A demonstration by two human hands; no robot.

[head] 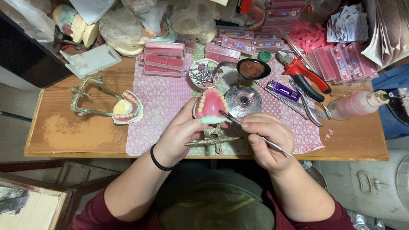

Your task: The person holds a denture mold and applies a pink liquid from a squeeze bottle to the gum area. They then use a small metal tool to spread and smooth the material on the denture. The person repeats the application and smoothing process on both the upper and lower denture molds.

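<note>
- While the left hand (179, 134) cups the denture model (210, 106) from below-left, fingers curled shut around its base, the right hand (266, 138) pinches a thin metal carver (255, 134) pen-style, fingers pressed together on the shaft.
- Model sits mid-scene over the pink patterned mat (162, 102), teeth arch facing up, pink wax inside; carver tip touches the near-right edge of the wax.
- Lit burner (243, 101) with small flame just far-right of the model; dark spoon (252, 69) of reddish wax beyond it.
- Brass articulator part (213, 140) lies on the mat just near the model, under the hands.
- Second denture on a brass articulator (106, 104) sits left, well apart, on the wooden table (64, 132).
- Red-handled pliers (304, 74), purple lighter (283, 90), pink bottle (355, 104) lie right.
- Pink tooth cards (164, 57) stacked far.
- Judgement: to do this step well, keep the model braced steady in the left palm, rest a right finger on it for control, use light short strokes along the gum line.
- Tip likely needs rewarming at the flame often; keep sleeve and wrist away from the burner.
- Avoid prying against the teeth, they could shift in soft wax.
</note>
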